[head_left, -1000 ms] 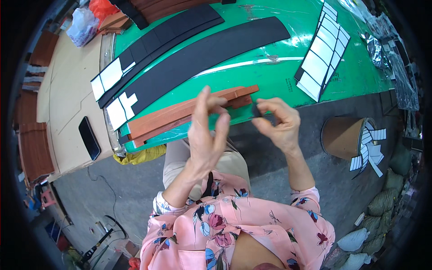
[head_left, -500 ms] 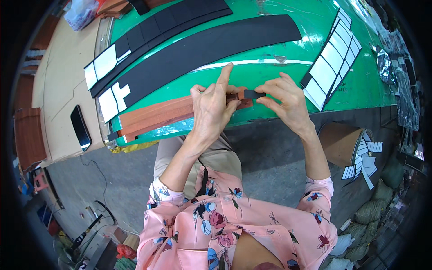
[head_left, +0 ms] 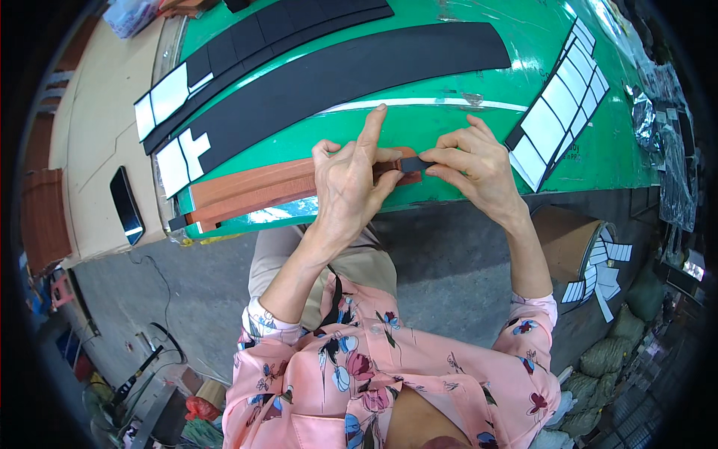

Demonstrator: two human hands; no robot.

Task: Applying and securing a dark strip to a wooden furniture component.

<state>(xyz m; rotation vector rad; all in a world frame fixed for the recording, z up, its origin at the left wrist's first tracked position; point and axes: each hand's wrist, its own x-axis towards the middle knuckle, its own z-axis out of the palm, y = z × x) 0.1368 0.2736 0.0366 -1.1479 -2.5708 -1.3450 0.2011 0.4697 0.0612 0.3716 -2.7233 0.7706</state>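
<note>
A long reddish-brown wooden strip (head_left: 258, 185) with a groove along it lies near the green table's front edge. My left hand (head_left: 350, 176) is closed round it near its right end, thumb and fingers gripping, the index finger pointing up and away. Between thumb and fingertips, my right hand (head_left: 475, 165) pinches a small black foam piece (head_left: 411, 164), which lies over the strip's right end. Another small black piece (head_left: 178, 223) sticks out at the strip's left end. My left hand covers the middle of the strip's right half.
Beyond the hands lie a long black foam sheet (head_left: 359, 71) and a scored black sheet (head_left: 277, 41). White-backed pads (head_left: 557, 105) lie at the right. A phone (head_left: 127, 206) rests on cardboard (head_left: 93, 150) at the left. A bin (head_left: 565, 236) with white scraps stands below the table's right.
My right fingertips have moved a little left with the black foam piece, which now reaches further over the wooden strip's end. My left hand keeps its grip. The whole view has shifted slightly.
</note>
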